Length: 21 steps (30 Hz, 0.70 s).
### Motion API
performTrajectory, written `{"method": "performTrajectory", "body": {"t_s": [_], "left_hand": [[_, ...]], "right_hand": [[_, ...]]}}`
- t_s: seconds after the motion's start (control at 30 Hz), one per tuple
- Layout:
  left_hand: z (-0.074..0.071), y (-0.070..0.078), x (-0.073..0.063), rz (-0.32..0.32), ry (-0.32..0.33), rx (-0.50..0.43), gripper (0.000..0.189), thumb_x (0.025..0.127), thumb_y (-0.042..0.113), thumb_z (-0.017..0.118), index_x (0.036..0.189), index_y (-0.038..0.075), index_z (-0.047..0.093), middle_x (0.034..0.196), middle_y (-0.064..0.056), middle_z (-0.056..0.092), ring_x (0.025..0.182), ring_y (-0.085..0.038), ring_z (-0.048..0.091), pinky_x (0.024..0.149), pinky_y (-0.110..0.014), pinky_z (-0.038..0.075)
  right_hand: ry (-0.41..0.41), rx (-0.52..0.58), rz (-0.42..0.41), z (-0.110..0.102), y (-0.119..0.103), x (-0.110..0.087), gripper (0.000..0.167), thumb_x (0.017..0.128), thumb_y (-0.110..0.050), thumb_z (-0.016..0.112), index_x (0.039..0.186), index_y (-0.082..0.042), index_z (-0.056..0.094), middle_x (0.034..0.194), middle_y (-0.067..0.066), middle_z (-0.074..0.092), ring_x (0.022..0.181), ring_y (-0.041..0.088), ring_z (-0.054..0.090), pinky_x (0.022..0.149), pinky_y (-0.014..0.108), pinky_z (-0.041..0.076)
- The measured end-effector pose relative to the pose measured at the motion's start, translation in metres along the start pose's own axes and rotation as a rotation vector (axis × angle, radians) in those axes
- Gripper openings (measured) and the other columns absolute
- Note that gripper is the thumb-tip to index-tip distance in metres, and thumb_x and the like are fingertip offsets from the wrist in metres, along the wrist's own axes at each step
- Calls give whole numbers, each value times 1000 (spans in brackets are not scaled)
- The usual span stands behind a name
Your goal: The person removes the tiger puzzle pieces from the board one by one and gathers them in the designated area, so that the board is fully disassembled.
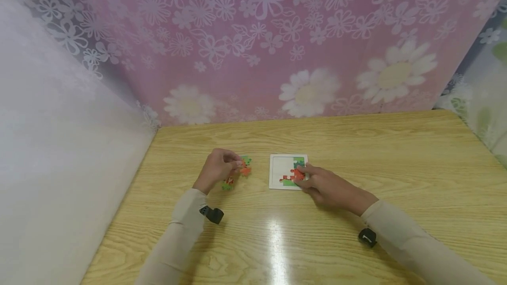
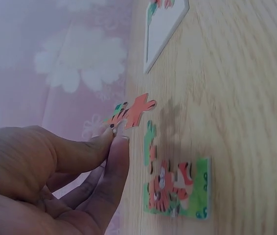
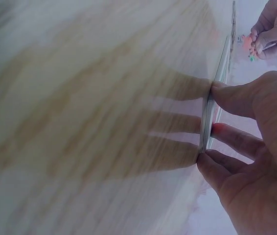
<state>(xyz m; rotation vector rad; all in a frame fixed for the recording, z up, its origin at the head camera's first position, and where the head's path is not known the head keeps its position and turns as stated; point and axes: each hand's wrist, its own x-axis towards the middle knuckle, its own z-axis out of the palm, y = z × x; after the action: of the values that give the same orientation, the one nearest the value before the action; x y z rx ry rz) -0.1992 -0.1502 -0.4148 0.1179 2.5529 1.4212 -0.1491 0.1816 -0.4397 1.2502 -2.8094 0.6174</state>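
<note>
My left hand [image 1: 219, 168] pinches an orange puzzle piece [image 2: 139, 110] with dark stripes between thumb and fingertips, just above the table left of the white puzzle tray [image 1: 277, 157]. Several loose pieces lie around that hand, among them a green-edged tiger piece [image 1: 227, 184] below it. The fairly straight fingers of my right hand [image 1: 326, 186] rest spread on the tray's right side, thumb and finger about a red piece [image 1: 298, 174]. Green pieces [image 1: 299, 160] and a red-green piece [image 1: 288, 180] fill the right and lower parts; the fingers hide some of this.
The wooden table [image 1: 257, 236] extends around the tray and ends at a pink flowered backdrop [image 1: 245, 69]. A white sheet [image 1: 59, 144] borders the left side. Black straps with small devices [image 1: 214, 214] sit on both wrists.
</note>
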Motion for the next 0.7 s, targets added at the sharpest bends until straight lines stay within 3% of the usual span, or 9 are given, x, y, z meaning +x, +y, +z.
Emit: {"method": "performTrajectory", "body": {"t_s": [0.43,0.7], "left_hand": [[-7,-2,-1,-37,-24,39,8,97,6,69,97,2,76,85,-13,72,75,-30,67,63,-38,52],[-4,0,3,-55,11,158,7,95,7,72,93,5,78,79,-8,73,70,-26,66,58,-30,48]], "right_hand": [[-5,4,16,0,0,0,25,96,-2,69,120,0,73,139,32,54,129,54,49,100,55,48],[4,0,-3,1,1,0,25,96,-2,68,120,-1,74,139,31,55,129,54,49,100,56,47]]}}
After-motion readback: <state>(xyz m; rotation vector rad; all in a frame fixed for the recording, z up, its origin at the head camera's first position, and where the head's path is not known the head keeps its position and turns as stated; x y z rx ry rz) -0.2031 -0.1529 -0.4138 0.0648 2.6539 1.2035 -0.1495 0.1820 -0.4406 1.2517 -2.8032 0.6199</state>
